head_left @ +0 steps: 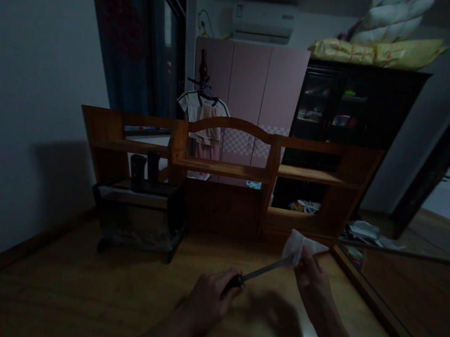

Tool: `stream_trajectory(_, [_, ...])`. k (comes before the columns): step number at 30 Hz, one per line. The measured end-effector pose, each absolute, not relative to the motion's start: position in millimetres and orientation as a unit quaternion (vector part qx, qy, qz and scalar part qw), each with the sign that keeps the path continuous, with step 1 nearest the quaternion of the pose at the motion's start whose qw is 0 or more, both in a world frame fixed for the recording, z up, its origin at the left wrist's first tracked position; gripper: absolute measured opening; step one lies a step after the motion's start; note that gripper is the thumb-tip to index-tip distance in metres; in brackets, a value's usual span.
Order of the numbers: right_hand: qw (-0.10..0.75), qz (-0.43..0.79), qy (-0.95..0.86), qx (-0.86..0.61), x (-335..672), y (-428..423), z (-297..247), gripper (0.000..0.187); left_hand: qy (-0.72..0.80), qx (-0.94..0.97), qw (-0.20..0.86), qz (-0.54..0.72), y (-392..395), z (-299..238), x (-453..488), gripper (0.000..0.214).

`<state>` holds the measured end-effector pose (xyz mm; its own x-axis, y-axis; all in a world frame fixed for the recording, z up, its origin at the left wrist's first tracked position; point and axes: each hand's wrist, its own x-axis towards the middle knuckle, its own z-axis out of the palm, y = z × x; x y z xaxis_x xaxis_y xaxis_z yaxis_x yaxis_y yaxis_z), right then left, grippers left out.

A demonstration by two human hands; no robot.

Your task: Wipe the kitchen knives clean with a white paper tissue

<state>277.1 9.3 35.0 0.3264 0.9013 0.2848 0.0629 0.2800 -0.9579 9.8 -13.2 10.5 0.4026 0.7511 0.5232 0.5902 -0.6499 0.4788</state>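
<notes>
My left hand (pixel 211 298) is wrapped round the dark handle of a knife (pixel 262 270). Its long, narrow grey blade points up and to the right, above the wooden table top. Between the fingers of my right hand (pixel 312 277) is a white tissue (pixel 295 245), which covers the far end of the blade, so the tip is hidden. Part of the tissue stands up loosely above my fingers.
A wooden table top (pixel 127 292) lies beneath both hands. At its back stands a wooden shelf unit (pixel 225 168). On the left is a dark-framed, box-like rack (pixel 135 213) with two black cylindrical objects on top. A raised wooden edge (pixel 375 307) runs along the right.
</notes>
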Motion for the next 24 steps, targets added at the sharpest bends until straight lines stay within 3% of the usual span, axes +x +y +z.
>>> stream_trajectory(5, [0.632, 0.379, -0.466, -0.490, 247, 4, 31, 0.037, 0.412, 0.821, 0.145, 0.367, -14, 10, 9, 0.023])
stream_trajectory(12, [0.517, 0.451, -0.548, -0.478, 215, -7, 17, 0.037, 0.407, 0.841, 0.096, 0.343, -11, 9, 6, 0.029])
stream_trajectory(24, [0.608, 0.398, -0.522, -0.447, 239, 2, 29, 0.027, 0.394, 0.843, 0.041, 0.363, -2, 4, 6, 0.027])
